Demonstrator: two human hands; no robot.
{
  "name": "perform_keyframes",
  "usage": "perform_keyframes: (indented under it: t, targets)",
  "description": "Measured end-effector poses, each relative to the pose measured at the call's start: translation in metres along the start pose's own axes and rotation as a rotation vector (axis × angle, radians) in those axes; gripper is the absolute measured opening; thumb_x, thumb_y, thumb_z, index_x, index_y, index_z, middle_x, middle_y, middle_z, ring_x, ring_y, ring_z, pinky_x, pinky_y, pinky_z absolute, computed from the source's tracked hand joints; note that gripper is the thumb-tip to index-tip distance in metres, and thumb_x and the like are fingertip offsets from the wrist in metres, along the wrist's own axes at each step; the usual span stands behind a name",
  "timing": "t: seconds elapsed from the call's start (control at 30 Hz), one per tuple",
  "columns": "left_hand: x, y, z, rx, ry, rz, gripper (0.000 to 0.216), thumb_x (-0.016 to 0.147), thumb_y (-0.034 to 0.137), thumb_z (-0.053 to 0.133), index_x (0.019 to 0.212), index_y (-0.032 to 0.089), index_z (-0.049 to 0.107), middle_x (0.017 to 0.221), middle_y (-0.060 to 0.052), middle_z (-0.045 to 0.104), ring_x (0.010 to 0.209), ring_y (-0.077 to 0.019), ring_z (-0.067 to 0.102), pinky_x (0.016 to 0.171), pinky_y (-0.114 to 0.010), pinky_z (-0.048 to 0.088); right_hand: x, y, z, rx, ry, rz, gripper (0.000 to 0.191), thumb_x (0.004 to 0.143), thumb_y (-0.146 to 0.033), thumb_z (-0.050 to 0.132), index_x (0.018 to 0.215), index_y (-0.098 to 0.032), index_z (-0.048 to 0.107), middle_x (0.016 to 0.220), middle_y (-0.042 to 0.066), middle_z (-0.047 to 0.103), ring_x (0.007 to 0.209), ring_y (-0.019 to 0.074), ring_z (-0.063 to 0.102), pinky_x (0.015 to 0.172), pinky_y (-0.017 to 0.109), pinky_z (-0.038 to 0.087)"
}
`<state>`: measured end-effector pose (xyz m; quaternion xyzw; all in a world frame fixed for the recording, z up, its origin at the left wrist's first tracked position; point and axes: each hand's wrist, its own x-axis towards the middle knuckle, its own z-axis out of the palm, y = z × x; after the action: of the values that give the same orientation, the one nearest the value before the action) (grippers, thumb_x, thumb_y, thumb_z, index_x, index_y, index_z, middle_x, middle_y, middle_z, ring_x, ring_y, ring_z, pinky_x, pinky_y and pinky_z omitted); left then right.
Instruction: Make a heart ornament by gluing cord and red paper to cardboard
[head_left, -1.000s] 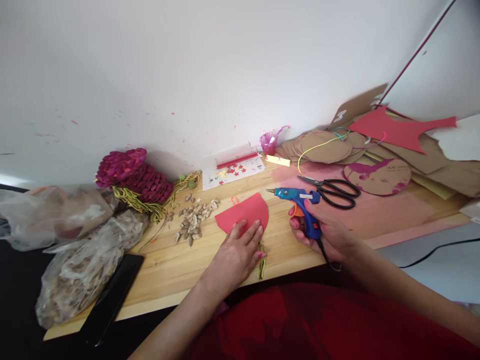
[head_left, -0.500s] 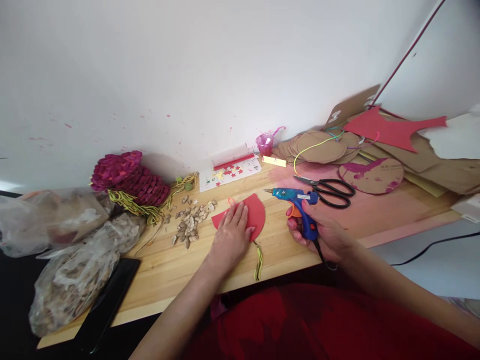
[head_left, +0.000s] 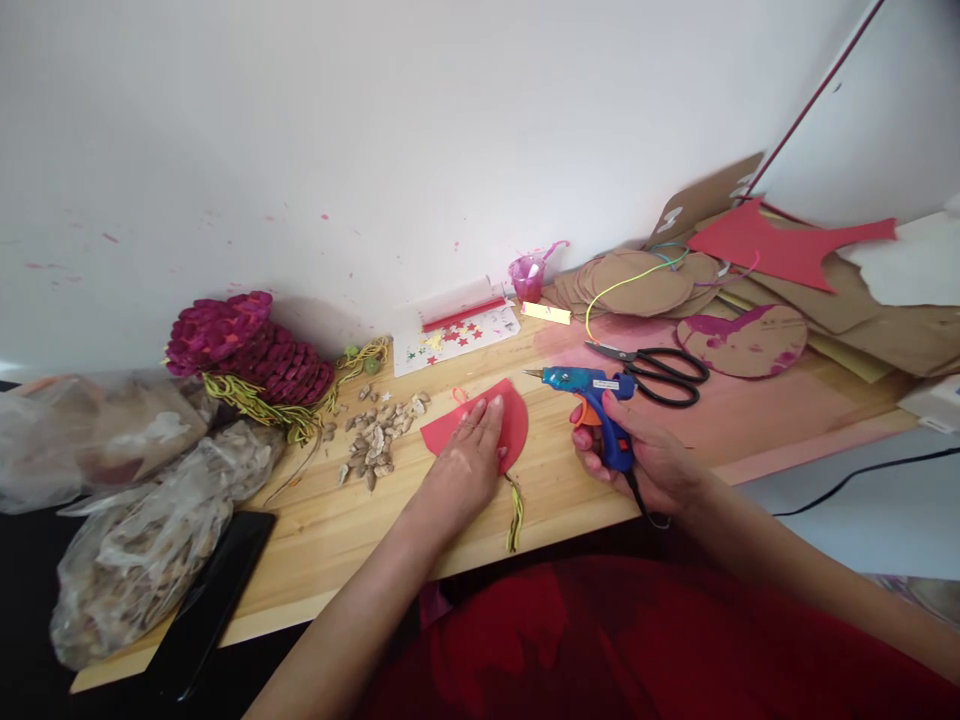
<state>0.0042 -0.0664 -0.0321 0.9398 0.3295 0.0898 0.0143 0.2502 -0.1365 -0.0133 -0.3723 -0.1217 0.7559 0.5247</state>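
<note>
My left hand [head_left: 470, 457] lies flat, fingers stretched out, on a red half-round paper piece [head_left: 514, 425] on the wooden table. An orange loop [head_left: 459, 396] shows at its upper edge, and a yellow-green yarn tassel [head_left: 514, 517] hangs from its lower edge. In my right hand [head_left: 637, 455] is a blue hot glue gun [head_left: 615, 430] with an orange trigger, its nozzle pointing left above the table. Black-handled scissors [head_left: 667, 375] lie just behind the glue gun. Left of the paper is a loose pile of pistachio-like shells [head_left: 375, 440].
Plastic bags [head_left: 150, 540] and a stack of magenta shell-covered pieces [head_left: 255, 340] stand on the left. At the back are a sheet with star stickers [head_left: 487, 335] and a paint-stained cup [head_left: 527, 280]. Cardboard discs [head_left: 637, 285] and red paper scrap [head_left: 780, 245] fill the right. A black cord [head_left: 862, 490] trails there.
The view has shifted slightly. My left hand stays pressed on the red paper, and my right hand keeps the glue gun in nearly the same place.
</note>
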Motion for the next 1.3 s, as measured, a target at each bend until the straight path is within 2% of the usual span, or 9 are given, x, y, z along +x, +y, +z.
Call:
perform_keyframes:
  t: [0.13, 0.33, 0.5, 0.57, 0.63, 0.7, 0.9, 1.1, 1.3]
  targets:
    - [-0.013, 0.005, 0.003, -0.102, 0.021, 0.047, 0.071, 0.097, 0.005, 0.032, 0.159, 0.015, -0.002, 0.16, -0.019, 0.03, 0.149, -0.0247, 0.025, 0.118, -0.047, 0.036, 0.0, 0.0, -0.001, 0.004, -0.002, -0.011, 0.037, 0.095, -0.051, 0.054, 0.087, -0.017, 0.068, 0.07, 0.003, 0.063, 0.052, 0.0112, 0.057, 0.043, 0.018, 0.045]
    - [-0.033, 0.023, -0.013, -0.329, -0.047, 0.167, 0.074, 0.096, 0.005, 0.038, 0.16, 0.023, 0.004, 0.159, -0.012, 0.033, 0.148, -0.0228, 0.03, 0.119, -0.046, 0.033, 0.001, 0.001, -0.002, 0.014, -0.013, 0.006, 0.038, 0.098, -0.049, 0.05, 0.087, -0.017, 0.067, 0.071, 0.004, 0.064, 0.054, 0.0113, 0.059, 0.046, 0.017, 0.047]
    - [-0.039, 0.022, -0.03, -0.752, -0.008, 0.032, 0.06, 0.102, 0.018, 0.042, 0.157, 0.03, 0.021, 0.128, -0.004, 0.069, 0.121, -0.0146, 0.063, 0.106, -0.033, 0.05, 0.001, 0.001, -0.002, 0.004, -0.032, -0.011, 0.037, 0.096, -0.05, 0.052, 0.088, -0.017, 0.067, 0.071, 0.003, 0.064, 0.053, 0.0112, 0.058, 0.043, 0.016, 0.045]
    - [-0.031, 0.013, -0.029, -0.679, 0.062, -0.029, 0.055, 0.102, 0.02, 0.04, 0.155, 0.029, 0.028, 0.133, -0.005, 0.066, 0.127, -0.0168, 0.059, 0.11, -0.036, 0.047, 0.001, 0.001, -0.002, -0.001, -0.029, -0.017, 0.036, 0.096, -0.05, 0.054, 0.088, -0.017, 0.068, 0.071, 0.003, 0.064, 0.054, 0.0112, 0.058, 0.043, 0.017, 0.046]
    - [-0.019, 0.003, -0.023, -0.475, 0.087, -0.069, 0.053, 0.102, 0.021, 0.039, 0.155, 0.023, 0.03, 0.152, -0.01, 0.047, 0.143, -0.0211, 0.04, 0.118, -0.042, 0.037, 0.0, 0.0, -0.001, -0.008, -0.023, -0.021, 0.037, 0.095, -0.05, 0.054, 0.088, -0.017, 0.068, 0.071, 0.004, 0.064, 0.054, 0.0112, 0.058, 0.044, 0.017, 0.047]
    - [-0.006, -0.005, -0.014, -0.3, 0.05, -0.073, 0.055, 0.101, 0.02, 0.038, 0.155, 0.015, 0.028, 0.158, -0.014, 0.036, 0.149, -0.0242, 0.028, 0.12, -0.046, 0.032, 0.0, 0.0, -0.001, -0.014, -0.018, -0.022, 0.037, 0.096, -0.05, 0.054, 0.088, -0.017, 0.068, 0.071, 0.004, 0.064, 0.054, 0.0111, 0.057, 0.045, 0.017, 0.047]
    - [0.01, -0.004, -0.013, -0.014, -0.099, -0.174, 0.061, 0.1, 0.033, 0.042, 0.155, 0.013, 0.027, 0.157, -0.014, 0.037, 0.148, -0.0275, 0.031, 0.121, -0.048, 0.029, -0.001, 0.001, -0.001, -0.011, -0.03, -0.037, 0.034, 0.094, -0.05, 0.057, 0.088, -0.018, 0.068, 0.071, 0.003, 0.063, 0.054, 0.0116, 0.057, 0.042, 0.017, 0.045]
    - [0.014, -0.005, -0.023, 0.028, -0.16, -0.217, 0.069, 0.098, 0.046, 0.043, 0.157, 0.015, 0.024, 0.159, -0.01, 0.034, 0.15, -0.0344, 0.021, 0.121, -0.055, 0.024, -0.001, -0.001, 0.001, 0.0, -0.006, -0.005, 0.035, 0.096, -0.049, 0.054, 0.088, -0.017, 0.068, 0.07, 0.003, 0.063, 0.053, 0.0113, 0.057, 0.043, 0.017, 0.047]
    - [0.005, 0.003, -0.02, 0.04, -0.115, -0.129, 0.058, 0.101, 0.031, 0.041, 0.153, 0.008, 0.031, 0.156, -0.014, 0.039, 0.15, -0.0281, 0.024, 0.123, -0.046, 0.024, -0.001, 0.001, -0.001, -0.01, -0.028, -0.044, 0.034, 0.095, -0.049, 0.057, 0.089, -0.017, 0.068, 0.07, 0.003, 0.063, 0.054, 0.0111, 0.057, 0.044, 0.018, 0.046]
